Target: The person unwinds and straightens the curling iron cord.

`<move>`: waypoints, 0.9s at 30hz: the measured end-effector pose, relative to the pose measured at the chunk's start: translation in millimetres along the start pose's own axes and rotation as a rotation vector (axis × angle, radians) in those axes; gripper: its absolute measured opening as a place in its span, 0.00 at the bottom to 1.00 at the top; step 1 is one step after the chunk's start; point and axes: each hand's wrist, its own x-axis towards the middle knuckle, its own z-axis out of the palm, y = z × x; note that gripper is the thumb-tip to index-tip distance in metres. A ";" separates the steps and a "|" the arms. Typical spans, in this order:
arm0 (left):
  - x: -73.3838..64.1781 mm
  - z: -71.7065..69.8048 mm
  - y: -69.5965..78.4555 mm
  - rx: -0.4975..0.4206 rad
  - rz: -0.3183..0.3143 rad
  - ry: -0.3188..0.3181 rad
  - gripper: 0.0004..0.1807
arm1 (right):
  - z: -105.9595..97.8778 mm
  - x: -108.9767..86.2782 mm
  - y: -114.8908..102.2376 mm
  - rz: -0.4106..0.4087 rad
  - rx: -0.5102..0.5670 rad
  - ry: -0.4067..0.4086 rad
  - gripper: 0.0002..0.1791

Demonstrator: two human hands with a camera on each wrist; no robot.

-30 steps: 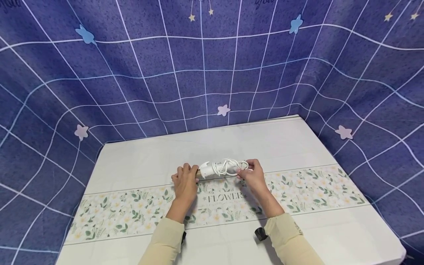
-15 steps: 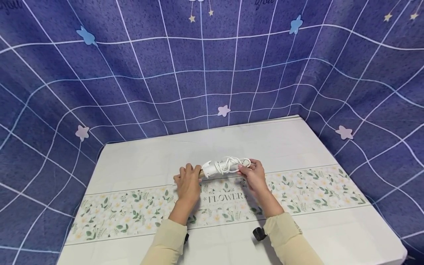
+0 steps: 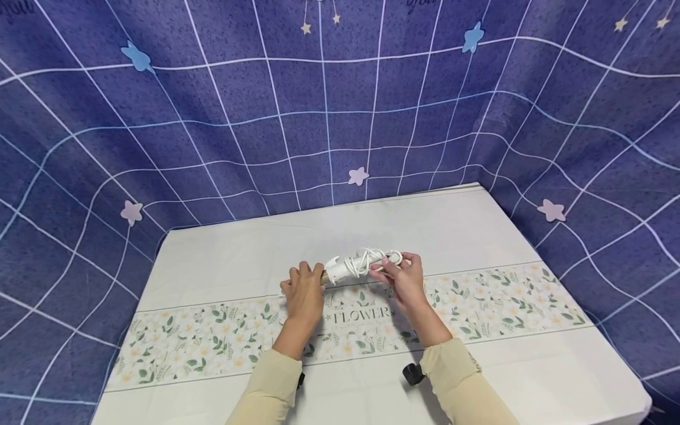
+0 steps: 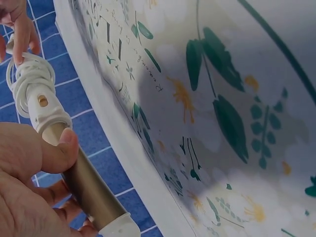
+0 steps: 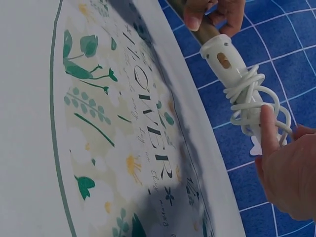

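A curling iron with a white handle (image 3: 338, 271) and a gold barrel (image 4: 94, 185) is held just above the table. My left hand (image 3: 304, 295) grips the barrel, thumb on one side and fingers curled round the other. White power cord (image 5: 245, 91) is wound in loops round the handle. At the cord end, my right hand (image 3: 409, 286) pinches the cord, and one fingertip lies against the loops in the right wrist view. A white tip (image 4: 121, 227) ends the barrel beyond my left hand. The right palm is hidden in the head view.
The white table (image 3: 239, 248) is covered with a cloth that has a floral band (image 3: 202, 339) lettered FLOWER. Behind and at both sides hangs a blue grid-patterned curtain (image 3: 297, 136) with stars. A black object (image 3: 413, 373) shows beside the right sleeve.
My left hand and the curling iron have shifted slightly to the right. The right fingers have changed their hold at the cord end, and the loops there have moved a little.
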 end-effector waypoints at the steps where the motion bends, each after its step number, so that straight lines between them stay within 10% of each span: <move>1: 0.4 0.0 -0.1 0.002 -0.001 0.006 0.22 | 0.4 0.4 0.3 -0.010 0.005 0.005 0.27; 16: 1.9 -2.1 2.8 0.006 -0.006 0.033 0.22 | 4.0 4.2 -1.9 -0.001 0.197 0.170 0.10; 27: 2.9 -3.1 2.6 0.001 -0.018 0.045 0.21 | -1.2 5.3 -3.2 0.026 0.219 0.194 0.18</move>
